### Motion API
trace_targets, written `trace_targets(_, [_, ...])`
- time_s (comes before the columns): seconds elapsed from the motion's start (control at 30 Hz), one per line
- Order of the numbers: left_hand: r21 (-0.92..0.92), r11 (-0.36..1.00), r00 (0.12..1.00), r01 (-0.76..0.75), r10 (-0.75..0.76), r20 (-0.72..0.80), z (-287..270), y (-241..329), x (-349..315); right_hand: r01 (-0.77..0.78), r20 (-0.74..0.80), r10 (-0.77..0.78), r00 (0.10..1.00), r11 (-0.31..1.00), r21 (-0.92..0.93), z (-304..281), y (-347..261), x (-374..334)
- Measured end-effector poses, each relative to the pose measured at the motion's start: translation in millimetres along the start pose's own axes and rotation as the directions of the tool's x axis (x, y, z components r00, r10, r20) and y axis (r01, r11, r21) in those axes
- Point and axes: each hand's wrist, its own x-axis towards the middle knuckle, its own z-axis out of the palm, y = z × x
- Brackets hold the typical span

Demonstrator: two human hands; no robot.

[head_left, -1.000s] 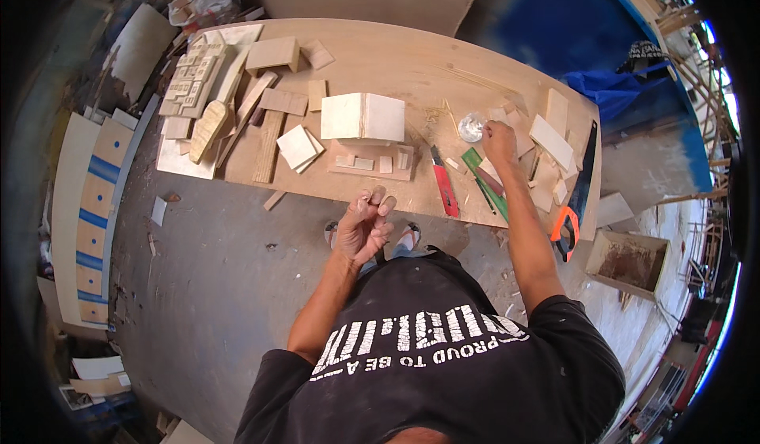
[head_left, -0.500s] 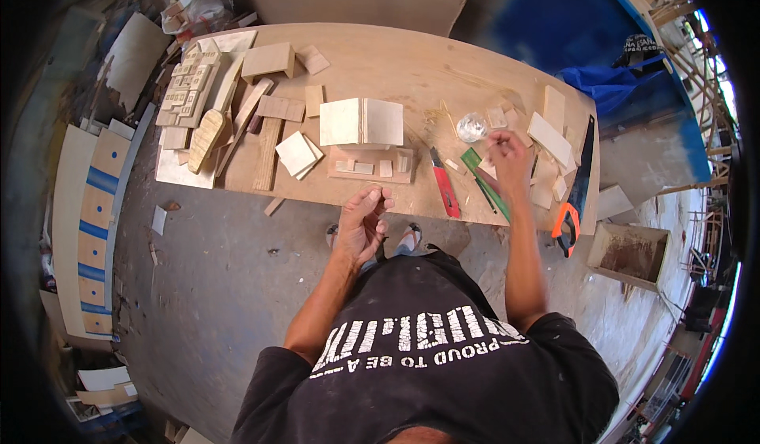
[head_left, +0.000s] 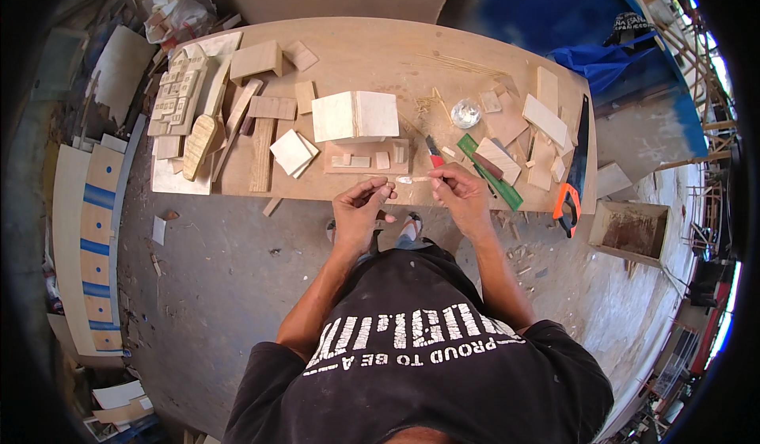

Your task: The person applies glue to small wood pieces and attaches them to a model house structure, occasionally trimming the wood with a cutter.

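My right hand [head_left: 461, 199] pinches a thin wooden stick [head_left: 419, 179] with a white, glue-like blob on its tip. The tip points at my left hand [head_left: 358, 210], whose thumb and fingers are pinched together. Whatever it holds is too small to make out. Just beyond both hands stands a small wooden model house [head_left: 355, 116] with two pale roof panels. Its base [head_left: 396, 167] carries little wooden blocks [head_left: 383, 160]. Behind the right hand is a small clear cup [head_left: 465, 113] of white stuff, and the red utility knife [head_left: 435, 156] is partly hidden by that hand.
A green strip [head_left: 491, 172], wood offcuts [head_left: 546, 119] and an orange-handled saw [head_left: 567, 206] lie at the right of the wooden table [head_left: 364, 40]. At the left are a carved house panel [head_left: 180, 96], square tiles [head_left: 294, 153] and boards. An open box [head_left: 631, 233] stands on the floor.
My right hand has come from beside the cup to the left and nearer, now showing the white-tipped stick close to my left hand. The left hand stays pinched near the table edge.
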Motion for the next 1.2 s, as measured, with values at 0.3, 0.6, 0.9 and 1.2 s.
trace_targets(0.3, [0.096, 0.990, 0.994, -0.108, 0.105, 0.032, -7, -4, -5, 0.052, 0.083, -0.049, 0.995, 0.998, -0.039, 10, -1, 0])
trace_targets(0.6, [0.146, 0.984, 0.992, -0.103, 0.090, 0.089, -3, 1, -9, 0.098, 0.106, -0.083, 0.991, 0.983, -0.152, 10, -5, 1])
trace_targets(0.9, [0.120, 0.988, 0.991, -0.095, 0.082, 0.108, -3, -1, -4, 0.144, 0.055, -0.137, 0.989, 0.976, -0.161, -2, -10, 3])
trace_targets(1.2, [0.090, 0.991, 0.989, -0.099, 0.089, 0.115, 0, -3, -2, 0.150, 0.101, -0.133, 0.986, 0.973, -0.178, 0, -5, 4])
